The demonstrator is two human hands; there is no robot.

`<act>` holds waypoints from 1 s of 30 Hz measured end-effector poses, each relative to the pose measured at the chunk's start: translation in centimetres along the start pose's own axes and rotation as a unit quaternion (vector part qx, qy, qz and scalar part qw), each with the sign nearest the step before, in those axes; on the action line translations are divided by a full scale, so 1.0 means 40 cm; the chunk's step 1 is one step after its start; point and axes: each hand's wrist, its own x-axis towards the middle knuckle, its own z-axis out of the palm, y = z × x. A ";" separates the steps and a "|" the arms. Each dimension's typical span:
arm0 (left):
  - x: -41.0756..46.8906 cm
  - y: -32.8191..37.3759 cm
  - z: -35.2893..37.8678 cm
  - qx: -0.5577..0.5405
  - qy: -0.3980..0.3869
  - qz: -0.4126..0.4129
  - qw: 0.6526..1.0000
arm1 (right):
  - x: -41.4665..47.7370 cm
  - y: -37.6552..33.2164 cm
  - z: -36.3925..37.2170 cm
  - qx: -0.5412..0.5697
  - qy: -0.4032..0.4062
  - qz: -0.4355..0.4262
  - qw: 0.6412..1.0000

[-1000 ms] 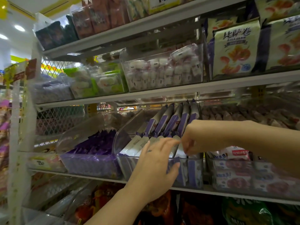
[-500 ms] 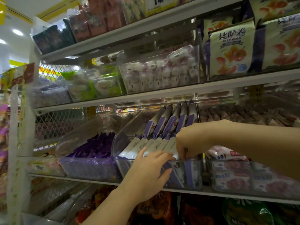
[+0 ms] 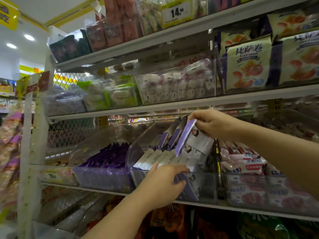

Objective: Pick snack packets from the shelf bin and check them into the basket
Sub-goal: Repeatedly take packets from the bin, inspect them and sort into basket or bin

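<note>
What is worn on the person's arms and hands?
The left hand and right hand wear no gloves; no ring, watch or bracelet shows. The left forearm and right forearm are bare to the frame's edge, no sleeve in view.

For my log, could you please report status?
Right hand pinches purple packet over bin. Left hand rests on bin front. Basket not in view. Nothing in the way.
</note>
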 end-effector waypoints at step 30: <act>-0.666 -0.336 0.045 -0.509 0.184 -0.313 0.780 | -0.230 -0.311 0.813 0.569 -0.207 0.135 0.784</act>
